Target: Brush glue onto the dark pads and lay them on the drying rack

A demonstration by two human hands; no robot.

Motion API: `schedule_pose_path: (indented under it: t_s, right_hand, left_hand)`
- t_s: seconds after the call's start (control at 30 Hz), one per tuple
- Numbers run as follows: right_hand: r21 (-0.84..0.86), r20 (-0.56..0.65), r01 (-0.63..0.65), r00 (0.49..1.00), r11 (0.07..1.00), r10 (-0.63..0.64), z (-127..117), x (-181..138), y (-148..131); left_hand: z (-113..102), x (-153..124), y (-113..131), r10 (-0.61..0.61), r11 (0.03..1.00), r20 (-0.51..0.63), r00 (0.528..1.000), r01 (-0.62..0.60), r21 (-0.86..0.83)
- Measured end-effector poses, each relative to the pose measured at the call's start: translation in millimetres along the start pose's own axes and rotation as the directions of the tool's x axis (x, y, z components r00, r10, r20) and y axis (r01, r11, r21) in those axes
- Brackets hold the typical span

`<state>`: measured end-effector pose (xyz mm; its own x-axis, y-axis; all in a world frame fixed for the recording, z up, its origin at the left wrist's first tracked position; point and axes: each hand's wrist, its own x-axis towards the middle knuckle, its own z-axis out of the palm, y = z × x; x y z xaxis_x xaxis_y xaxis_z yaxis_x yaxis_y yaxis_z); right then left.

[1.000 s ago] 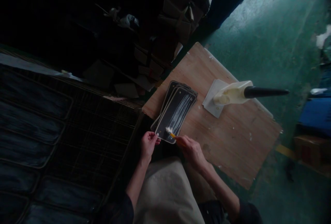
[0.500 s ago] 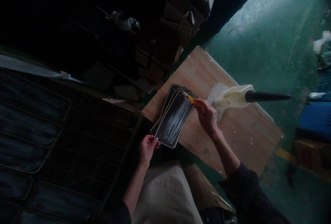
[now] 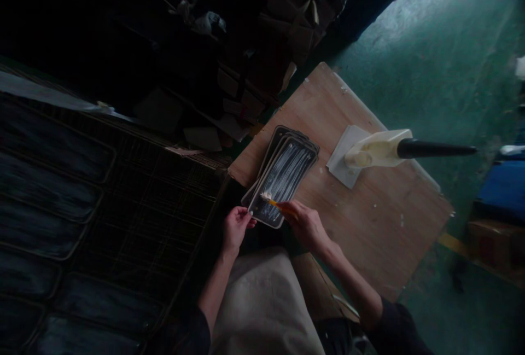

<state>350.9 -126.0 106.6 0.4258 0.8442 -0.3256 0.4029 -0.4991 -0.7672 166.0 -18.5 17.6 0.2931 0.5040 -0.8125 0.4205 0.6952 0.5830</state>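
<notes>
Head view. At the centre of the frame we are seeing the top panel lying on a skewed stack of dark panels, near the left corner of a wooden board. Our left hand, left of lower centre, is pinching the panel's near corner between thumb and fingers. Our right hand, just right of it, is closing around a yellow-handled brush, whose whitened bristles are touching the panel. White streaks are covering most of the panel's face; we are judging the coating well advanced, with dark strips showing at the near end and along the left edge. On the rack at lower left, other panels are showing a cloudy surface, perhaps already coated. Right of centre, a translucent bottle with a black nozzle is leaning over a pale square piece; it is showing something yellowish-white, its level unclear. At the right edge, a blue bin and a cardboard box are hiding their contents.
</notes>
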Motion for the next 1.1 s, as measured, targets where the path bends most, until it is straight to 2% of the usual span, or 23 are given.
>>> schedule_pose_path:
  t_s: [0.07, 0.13, 0.17, 0.27, 0.33, 0.43, 0.57, 0.63, 0.73, 0.8, 0.87, 0.9, 0.97, 1.03, 1.1]
  right_hand:
    - [0.035, -0.098, -0.008, 0.995, 0.999, 0.011, -7, 6, 1]
    - [-0.034, -0.189, -0.013, 0.982, 0.999, 0.007, -10, 15, 5]
    - [-0.088, -0.197, -0.017, 0.98, 0.996, -0.001, -8, 18, 8]
    - [-0.243, -0.089, 0.007, 0.996, 0.97, -0.029, 8, 13, 10]
    - [-0.267, 0.006, 0.046, 0.999, 0.963, -0.046, 24, -2, 3]
    - [-0.172, 0.052, 0.056, 0.998, 0.984, -0.048, 46, -30, -12]
    - [0.03, 0.025, -0.046, 0.999, 0.998, 0.046, 58, -57, -23]
    - [0.156, 0.001, -0.114, 0.993, 0.981, 0.116, 55, -62, -17]
    - [0.288, -0.074, -0.203, 0.97, 0.936, 0.233, 38, -59, 6]
    - [0.258, -0.205, -0.225, 0.938, 0.94, 0.281, 22, -52, 23]
    - [0.158, -0.35, -0.217, 0.9, 0.963, 0.261, 8, -46, 34]
    - [0.108, -0.381, -0.204, 0.895, 0.973, 0.231, 4, -46, 36]
    - [0.064, -0.321, -0.156, 0.932, 0.986, 0.168, 3, -51, 32]
    - [0.089, -0.163, -0.111, 0.979, 0.99, 0.124, 8, -62, 22]
    - [0.138, -0.02, -0.104, 0.994, 0.985, 0.108, 15, -73, 16]
  left_hand:
    - [-1, 0, 0, -0.004, 1.0, 0.005, 1.0, 0.004, 0.002]
    - [-1, -1, 0, -0.006, 1.0, 0.005, 1.0, 0.006, -0.004]
    - [-2, -1, 0, -0.006, 1.0, 0.009, 1.0, 0.006, -0.01]
    - [-3, -1, 1, -0.002, 1.0, 0.026, 1.0, 0.003, -0.029]
    - [-4, -1, 1, 0.005, 0.999, 0.035, 0.999, -0.004, -0.032]
    - [-5, -1, 1, 0.008, 0.999, 0.042, 0.999, -0.006, -0.036]
    - [-6, -1, -1, 0.01, 0.999, 0.037, 0.999, -0.009, -0.041]
    - [-7, 0, -1, 0.026, 0.999, 0.028, 0.999, -0.025, -0.021]
    - [-7, 0, -2, 0.041, 0.999, 0.019, 0.999, -0.042, 0.016]
    - [-6, 1, -2, 0.042, 0.999, 0.017, 0.999, -0.043, 0.029]
    - [-6, 1, -2, 0.043, 0.998, 0.016, 0.999, -0.043, 0.035]
    - [-6, 1, -2, 0.042, 0.998, 0.017, 0.999, -0.042, 0.036]
    - [-6, 0, -1, 0.039, 0.999, 0.026, 0.999, -0.04, 0.034]
    - [-6, -1, -1, 0.039, 0.999, 0.044, 0.998, -0.041, 0.033]
    - [-6, -2, -1, 0.044, 0.998, 0.053, 0.998, -0.046, 0.039]
